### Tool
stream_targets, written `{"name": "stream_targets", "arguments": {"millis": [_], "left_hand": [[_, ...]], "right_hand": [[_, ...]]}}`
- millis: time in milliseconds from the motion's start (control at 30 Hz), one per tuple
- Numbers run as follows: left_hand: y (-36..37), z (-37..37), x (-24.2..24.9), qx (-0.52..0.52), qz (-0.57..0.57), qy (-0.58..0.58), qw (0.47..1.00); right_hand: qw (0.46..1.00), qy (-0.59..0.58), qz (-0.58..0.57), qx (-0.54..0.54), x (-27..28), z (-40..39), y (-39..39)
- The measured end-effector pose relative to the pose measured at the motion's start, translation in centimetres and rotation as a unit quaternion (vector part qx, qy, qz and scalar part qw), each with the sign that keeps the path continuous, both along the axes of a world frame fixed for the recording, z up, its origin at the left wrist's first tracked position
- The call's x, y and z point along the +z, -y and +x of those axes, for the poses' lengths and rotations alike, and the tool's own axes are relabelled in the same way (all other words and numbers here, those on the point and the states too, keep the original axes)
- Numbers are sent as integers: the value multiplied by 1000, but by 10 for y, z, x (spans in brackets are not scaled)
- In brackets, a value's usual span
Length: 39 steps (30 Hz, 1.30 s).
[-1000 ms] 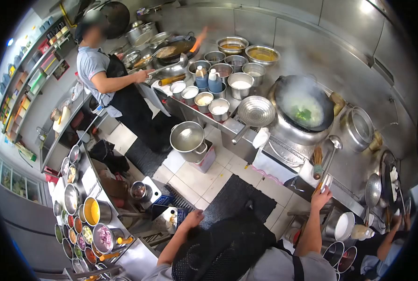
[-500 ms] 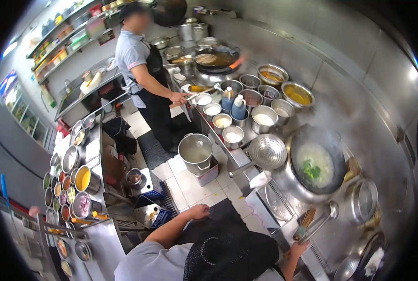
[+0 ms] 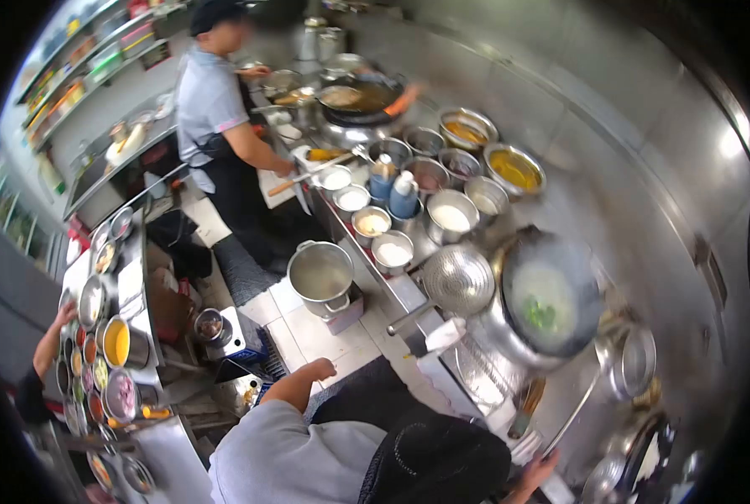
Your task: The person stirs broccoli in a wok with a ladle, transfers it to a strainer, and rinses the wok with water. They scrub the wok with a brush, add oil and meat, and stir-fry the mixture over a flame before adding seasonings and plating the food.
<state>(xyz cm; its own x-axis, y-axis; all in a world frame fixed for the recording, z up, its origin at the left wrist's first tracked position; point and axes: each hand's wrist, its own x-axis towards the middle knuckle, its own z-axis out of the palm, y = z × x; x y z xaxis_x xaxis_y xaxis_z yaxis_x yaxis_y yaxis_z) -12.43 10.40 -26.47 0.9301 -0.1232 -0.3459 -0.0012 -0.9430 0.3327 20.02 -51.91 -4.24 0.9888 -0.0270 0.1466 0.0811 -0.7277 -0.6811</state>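
Note:
My right hand [image 3: 541,470], at the lower right, is closed round the handle of a long metal ladle [image 3: 575,410]. The ladle slants up toward the wok's near right side, where its bowl is hard to make out. In the steaming wok [image 3: 551,294], green leaves [image 3: 540,316] float on pale liquid. Beside my right hand, a bamboo brush [image 3: 528,407] stands at the stove's front edge. Over the floor, my left hand [image 3: 321,369] is loosely closed, with nothing visible in it. It is nearest to the large metal pot [image 3: 320,275].
A perforated strainer [image 3: 457,280] lies left of the wok. Bowls of white powder [image 3: 392,249] and sauce bottles [image 3: 403,195] line the counter. A co-worker [image 3: 220,109] stands at the far wok. Another person's arm [image 3: 52,343] reaches over the ingredient bowls at left.
The view has shifted. My right hand has swung the ladle away from the brush toward the wok's side. The co-worker's other hand now shows, and another person's arm has come in at left.

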Motion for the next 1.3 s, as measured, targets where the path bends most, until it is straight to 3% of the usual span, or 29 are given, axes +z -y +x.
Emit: {"name": "stream_targets", "arguments": {"millis": [33, 67, 100, 133, 167, 233, 267, 367, 467, 500, 567, 700, 833, 900, 1100, 1233, 1300], "left_hand": [[2, 1, 23, 315, -183, -181, 914], [-11, -3, 11, 233, -139, -186, 944], [-17, 2, 9, 373, -227, -249, 864], [-25, -5, -13, 321, -214, -153, 910], [-30, -4, -11, 340, -286, -75, 893], [-22, 17, 16, 579, -395, -156, 696], [-25, 25, 19, 557, -394, -174, 710], [-32, 32, 7, 554, -460, -177, 671], [-32, 32, -1, 566, -516, -143, 626], [-26, 32, 6, 533, -480, -103, 689], [-22, 32, 13, 587, -498, -129, 625], [-28, 10, -27, 557, -509, -99, 648], [13, 7, 16, 628, -473, -13, 618], [30, 7, 31, 634, -432, -7, 642], [88, 15, 47, 646, -451, 0, 616], [120, 16, 43, 631, -443, -30, 636], [127, 17, 51, 581, -431, -70, 687]], "right_hand": [[1000, -22, 3, 13, 24, -2, 3], [999, -12, 24, 27, 61, -13, -10], [999, -16, 14, 43, 114, -28, -41], [994, -35, -70, 81, 146, -32, -46], [981, -47, -144, 119, 160, -32, -40], [977, -36, -160, 135, 191, -39, -53], [976, -52, -172, 123, 203, -42, -66], [961, -89, -229, 124, 221, -33, -93], [963, -72, -224, 132, 179, 1, -94], [964, -72, -226, 125, 160, 14, -99], [965, -10, -212, 153, 122, 40, -114], [972, -65, -203, 100, 81, 90, -150], [977, -30, -138, 157, 49, 143, -168], [980, -6, -56, 193, 37, 162, -176], [964, -94, 46, 244, 35, 170, -162], [958, -97, 6, 271, 47, 152, -116], [957, -50, -48, 283, 61, 138, -93]]}}
